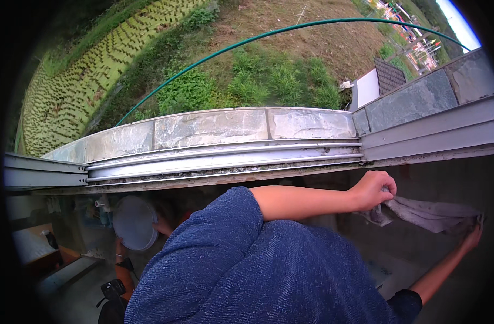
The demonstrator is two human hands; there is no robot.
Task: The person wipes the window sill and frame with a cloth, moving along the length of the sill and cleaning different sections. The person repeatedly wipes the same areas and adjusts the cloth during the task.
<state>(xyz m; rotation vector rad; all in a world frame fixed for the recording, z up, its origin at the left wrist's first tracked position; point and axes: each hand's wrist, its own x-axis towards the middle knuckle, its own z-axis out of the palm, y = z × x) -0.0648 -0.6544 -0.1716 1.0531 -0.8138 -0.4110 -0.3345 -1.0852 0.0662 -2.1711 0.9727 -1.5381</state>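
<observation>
A damp-looking grey cloth (431,212) hangs stretched between my two hands, to the right of my body. My left hand (374,189) grips one bunched end just below the window frame, and a loose corner droops under the fist. At the far right, lower down, my right hand (471,235) holds the other end; its fingers are partly dark and blurred. The aluminium sliding-window track (226,158) runs beside my left arm, with dark grime along its inner edge.
Beyond the track lies a stone-tiled outer ledge (210,128); a green cable (238,46) arcs above it. Window frame rails (433,127) rise at the right. Behind me at lower left, another person's hands hold a round pale basin or lid (134,222). A table (32,247) stands further left.
</observation>
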